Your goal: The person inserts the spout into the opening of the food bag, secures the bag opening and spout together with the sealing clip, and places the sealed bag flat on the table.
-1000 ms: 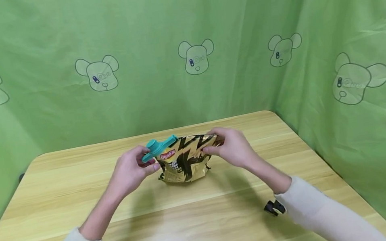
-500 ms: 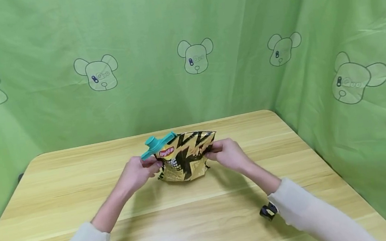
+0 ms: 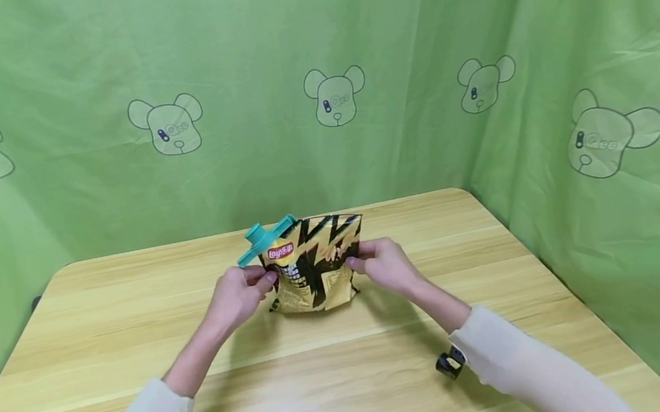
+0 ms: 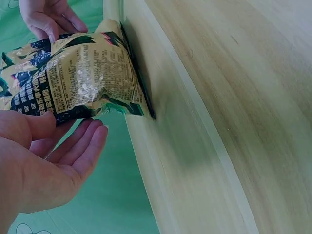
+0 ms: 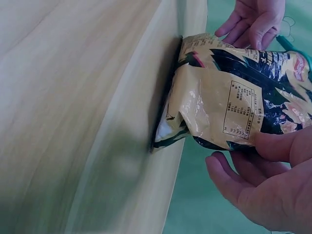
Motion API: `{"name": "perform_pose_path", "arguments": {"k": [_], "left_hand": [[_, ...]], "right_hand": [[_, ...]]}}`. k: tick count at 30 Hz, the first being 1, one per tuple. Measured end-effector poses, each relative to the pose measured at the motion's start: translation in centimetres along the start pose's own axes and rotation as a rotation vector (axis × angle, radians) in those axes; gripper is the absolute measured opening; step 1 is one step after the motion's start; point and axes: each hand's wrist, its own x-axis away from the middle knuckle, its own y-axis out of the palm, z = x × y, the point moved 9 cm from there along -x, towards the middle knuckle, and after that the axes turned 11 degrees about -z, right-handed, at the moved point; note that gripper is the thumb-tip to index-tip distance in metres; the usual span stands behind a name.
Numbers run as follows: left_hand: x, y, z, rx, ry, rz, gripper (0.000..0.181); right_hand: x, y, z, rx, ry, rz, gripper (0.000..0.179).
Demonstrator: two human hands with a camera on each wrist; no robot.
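Note:
A gold and black chip bag with a red Lay's logo stands upright near the back of the table. A teal bag clip with a round spout sits slanted across its upper left corner. My left hand pinches the bag's left side edge below the clip, thumb in front. On the opposite edge, my right hand pinches the bag between thumb and fingers. In the left wrist view the printed bag has its bottom seam against the tabletop. A teal piece of the clip shows in the right wrist view.
The wooden table has pale grain and rounded back corners. Behind and to the right hangs a green curtain printed with bear heads. A small dark object peeks out at the table's left edge.
Both hands have shifted from the bag's upper corners down to its side edges. The bag now stands straighter and taller, and the clip has risen with it.

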Motion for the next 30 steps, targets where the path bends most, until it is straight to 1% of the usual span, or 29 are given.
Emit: {"name": "perform_pose_path", "arguments": {"k": [2, 4, 8, 10, 12, 14, 19, 24, 27, 30], "left_hand": [[0.0, -0.1, 0.1, -0.003, 0.005, 0.018, 0.025], [0.1, -0.1, 0.1, 0.017, 0.000, 0.026, 0.025], [0.0, 0.3, -0.1, 0.082, -0.028, 0.011, 0.025], [-0.2, 0.5, -0.3, 0.096, -0.044, 0.003, 0.024], [-0.3, 0.7, -0.6, 0.097, -0.064, -0.005, 0.026], [-0.5, 0.9, -0.8, 0.075, -0.083, -0.014, 0.029], [-1.0, 1.3, -1.7, 0.044, -0.129, -0.057, 0.034], [-1.4, 1.9, -2.9, 0.114, -0.181, -0.119, 0.029], [-1.5, 2.2, -3.1, 0.128, -0.185, -0.149, 0.027], [-1.6, 2.4, -3.0, 0.092, -0.180, -0.161, 0.026]], "right_hand": [[0.0, 0.1, 0.0, -0.019, 0.014, -0.004, 0.031], [0.1, 0.2, -0.1, -0.041, 0.026, -0.013, 0.031], [0.2, 0.5, -0.4, -0.070, 0.040, -0.035, 0.031], [0.2, 0.7, -0.5, -0.075, 0.046, -0.040, 0.024], [0.0, 0.8, -0.5, -0.081, 0.052, -0.041, 0.018], [-0.3, 1.1, -0.5, -0.084, 0.064, -0.045, 0.017], [-1.2, 1.9, 0.0, -0.089, 0.104, -0.071, 0.023], [-2.1, 2.3, 0.9, -0.117, 0.142, -0.098, 0.023], [-2.5, 2.5, 1.5, -0.130, 0.162, -0.109, 0.024], [-2.9, 2.6, 2.0, -0.145, 0.176, -0.115, 0.026]]}}
